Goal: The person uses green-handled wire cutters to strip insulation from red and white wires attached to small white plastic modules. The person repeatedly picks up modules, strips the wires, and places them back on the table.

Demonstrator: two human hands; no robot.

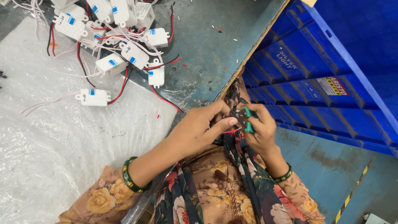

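Fingers of both hands meet at the edge of the workbench (pixel 215 49), where we see them closed around a small hand tool (pixel 245 118) with green grips. Our left hand (pixel 195 132) has its thumb and forefinger pressed together at the tool's dark head, pinching what looks like the end of a thin red wire (pixel 231 131) that loops out just below the thumb; the view here is crowded, and we cannot tell exactly where wire and tool touch. Our right hand (pixel 259 130) wraps the green grips, fingers curled shut over them, so that the tool lies between the two hands, its head toward the left fingertips and its handles inside the right palm.

Up the bench, well apart from the hands, a pile of small white plastic boxes (pixel 124 37) trails red, black and white leads. One more white box (pixel 93 97) lies alone on the clear bubble sheet (pixel 54 149) that covers the left part of the bench. Beside the bench on the right stands a large blue crate (pixel 331 62). Green bangles circle both wrists, above floral sleeves.
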